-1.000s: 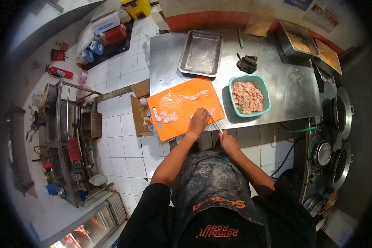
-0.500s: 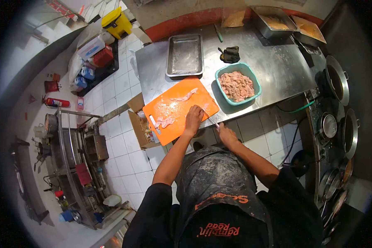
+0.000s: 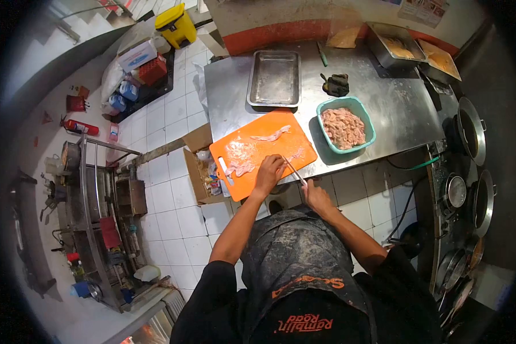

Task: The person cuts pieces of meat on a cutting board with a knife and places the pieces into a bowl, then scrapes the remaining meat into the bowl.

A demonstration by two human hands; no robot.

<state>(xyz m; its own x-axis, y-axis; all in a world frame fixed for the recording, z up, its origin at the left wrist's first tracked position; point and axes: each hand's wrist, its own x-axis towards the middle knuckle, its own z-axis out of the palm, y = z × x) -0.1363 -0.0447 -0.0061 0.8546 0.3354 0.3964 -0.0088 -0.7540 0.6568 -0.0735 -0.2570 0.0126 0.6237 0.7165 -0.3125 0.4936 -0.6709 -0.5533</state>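
Observation:
My right hand (image 3: 317, 198) is closed round the handle of a knife (image 3: 294, 169), whose blade points up and left over the orange cutting board (image 3: 252, 180). Beside the blade, my left hand (image 3: 271, 172) rests at the board's near edge with its fingers bent together; what they hold, if anything, is too small to tell. One strip of raw meat (image 3: 271, 135) lies near the board's far edge, another piece (image 3: 239, 168) near its left end. Small bits (image 3: 297, 153) lie just beyond the knife. A teal tub (image 3: 371, 133) full of cut meat stands right of the board.
A metal tray (image 3: 275, 78) lies behind the board on the steel table (image 3: 395, 103). Behind the tub are a dark cloth (image 3: 335, 85) and a green-handled tool (image 3: 323, 55). An open cardboard box (image 3: 196, 178) stands below the board's left side. Pans (image 3: 485, 203) line the right.
The view has shifted, so the table appears farther right. The knife blade has swung to a steeper slant, and more of it shows beside my left hand.

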